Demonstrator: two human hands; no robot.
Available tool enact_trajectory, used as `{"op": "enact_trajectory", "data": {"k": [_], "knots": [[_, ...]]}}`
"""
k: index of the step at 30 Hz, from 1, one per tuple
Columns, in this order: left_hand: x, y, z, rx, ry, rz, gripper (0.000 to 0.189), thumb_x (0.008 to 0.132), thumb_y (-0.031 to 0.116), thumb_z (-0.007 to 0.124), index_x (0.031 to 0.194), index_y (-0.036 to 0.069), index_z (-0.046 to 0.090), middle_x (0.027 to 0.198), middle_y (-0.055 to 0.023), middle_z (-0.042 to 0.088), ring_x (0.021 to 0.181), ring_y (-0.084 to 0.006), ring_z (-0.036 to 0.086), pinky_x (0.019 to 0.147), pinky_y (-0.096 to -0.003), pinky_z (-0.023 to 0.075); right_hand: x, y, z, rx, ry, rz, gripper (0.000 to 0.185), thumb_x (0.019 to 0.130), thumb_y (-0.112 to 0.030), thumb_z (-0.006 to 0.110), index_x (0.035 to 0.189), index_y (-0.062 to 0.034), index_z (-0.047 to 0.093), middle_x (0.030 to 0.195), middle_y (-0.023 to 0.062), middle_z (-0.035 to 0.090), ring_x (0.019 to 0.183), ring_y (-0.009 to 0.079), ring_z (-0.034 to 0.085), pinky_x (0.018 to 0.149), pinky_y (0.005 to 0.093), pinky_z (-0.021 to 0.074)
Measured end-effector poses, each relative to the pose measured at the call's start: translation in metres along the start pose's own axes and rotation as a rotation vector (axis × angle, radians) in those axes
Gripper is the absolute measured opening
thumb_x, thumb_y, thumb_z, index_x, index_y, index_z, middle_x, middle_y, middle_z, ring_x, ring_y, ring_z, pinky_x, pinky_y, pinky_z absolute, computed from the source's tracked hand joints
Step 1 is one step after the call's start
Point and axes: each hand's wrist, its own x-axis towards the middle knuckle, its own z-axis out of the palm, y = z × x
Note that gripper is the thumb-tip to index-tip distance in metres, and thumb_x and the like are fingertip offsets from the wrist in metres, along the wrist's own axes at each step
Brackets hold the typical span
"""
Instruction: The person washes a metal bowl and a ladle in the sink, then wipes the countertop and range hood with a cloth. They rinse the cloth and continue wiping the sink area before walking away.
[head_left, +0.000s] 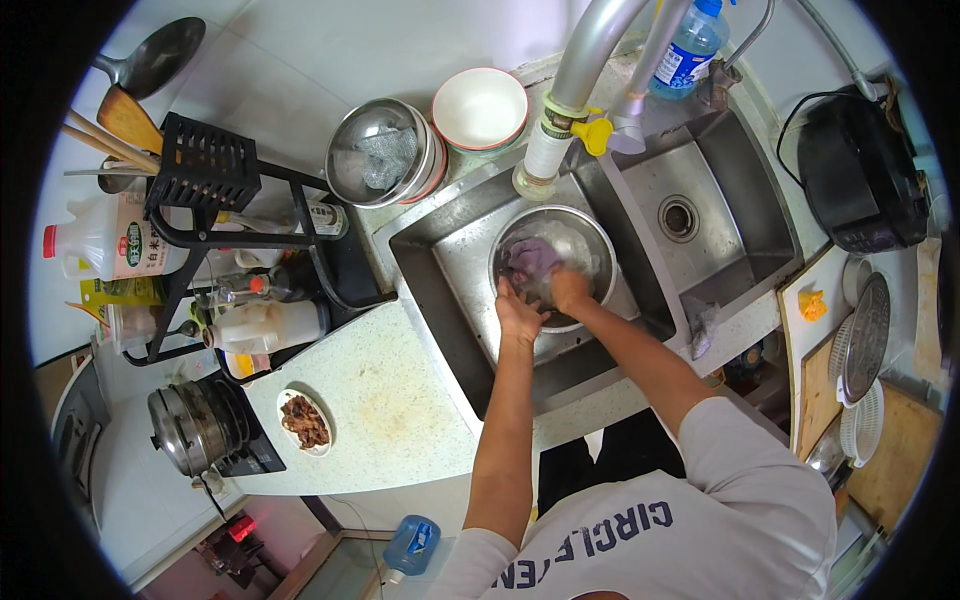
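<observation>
A round stainless steel bowl (611, 271) sits in the larger left basin of a double steel sink (454, 262). Inside it lies a wet purple cloth (529, 255), along with what looks like cloudy water. My left hand (519, 311) is over the bowl's near rim, fingers spread and reaching in beside the cloth; whether it grips the rim or the cloth is unclear. Blurred by motion, my right hand (570, 291) is inside the bowl with its fingers curled against the cloth's right edge. The faucet's white hose end (541, 161) hangs just above the bowl's far side.
Stacked bowls (480, 109) and a steel pot holding a mesh scrubber (386, 154) stand behind the sink. A black rack (255, 238) with bottles is at left, near a plate of brown food (306, 422). On the right are a black appliance (862, 169) and a cutting board (821, 349).
</observation>
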Motion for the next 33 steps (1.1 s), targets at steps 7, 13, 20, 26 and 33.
{"op": "enact_trajectory", "data": {"k": [7, 13, 20, 26, 33], "knots": [[0.004, -0.004, -0.004, -0.134, 0.132, -0.099, 0.068, 0.087, 0.056, 0.035, 0.144, 0.024, 0.017, 0.151, -0.0123, 0.008, 0.137, -0.0382, 0.009, 0.105, -0.0619, 0.0052, -0.002, -0.009, -0.061, 0.697, -0.165, -0.141, 0.023, 0.066, -0.020, 0.066, 0.085, -0.0075, 0.070, 0.093, 0.0116, 0.065, 0.090, 0.0253, 0.062, 0.081, 0.0357, 0.0474], [0.064, 0.002, -0.072, -0.120, -0.615, -0.251, 0.039, 0.090, 0.041, 0.046, 0.098, 0.004, 0.057, 0.093, -0.0133, 0.063, 0.089, -0.0285, 0.059, 0.080, -0.0368, 0.0495, -0.107, -0.048, -0.150, 0.945, 0.108, -0.531, 0.019, 0.064, -0.020, 0.067, 0.068, -0.0026, 0.060, 0.086, 0.0124, 0.060, 0.092, 0.0314, 0.056, 0.078, 0.0396, 0.0441], [0.036, -0.006, 0.008, -0.065, 0.044, 0.127, 0.045, 0.097, 0.041, 0.029, 0.100, 0.004, 0.055, 0.097, -0.0107, 0.061, 0.089, -0.0225, 0.060, 0.078, -0.0337, 0.0489, -0.031, -0.033, -0.132, 0.876, 0.343, -0.159, 0.019, 0.072, -0.018, 0.061, 0.062, -0.0030, 0.053, 0.061, 0.0186, 0.053, 0.056, 0.0364, 0.056, 0.050, 0.0436, 0.0418], [0.066, -0.001, -0.058, -0.373, -0.864, -0.059, 0.048, 0.094, 0.050, 0.033, 0.084, 0.009, 0.055, 0.081, -0.0053, 0.060, 0.072, -0.0202, 0.058, 0.063, -0.0360, 0.0473, -0.092, -0.061, -0.164, 0.940, 0.302, -0.600, 0.025, 0.065, -0.024, 0.066, 0.060, -0.0038, 0.053, 0.062, 0.0171, 0.054, 0.060, 0.0355, 0.055, 0.053, 0.0430, 0.0412], [0.011, -0.001, -0.004, -0.086, 0.039, 0.263, 0.042, 0.094, 0.048, 0.037, 0.107, 0.012, 0.056, 0.107, -0.0061, 0.060, 0.097, -0.0211, 0.056, 0.084, -0.0445, 0.0409, 0.015, -0.018, -0.096, 0.757, 0.303, -0.017, 0.037, 0.085, -0.038, 0.054, 0.078, -0.0035, 0.066, 0.072, 0.0216, 0.061, 0.068, 0.0376, 0.061, 0.062, 0.0442, 0.0468]]}}
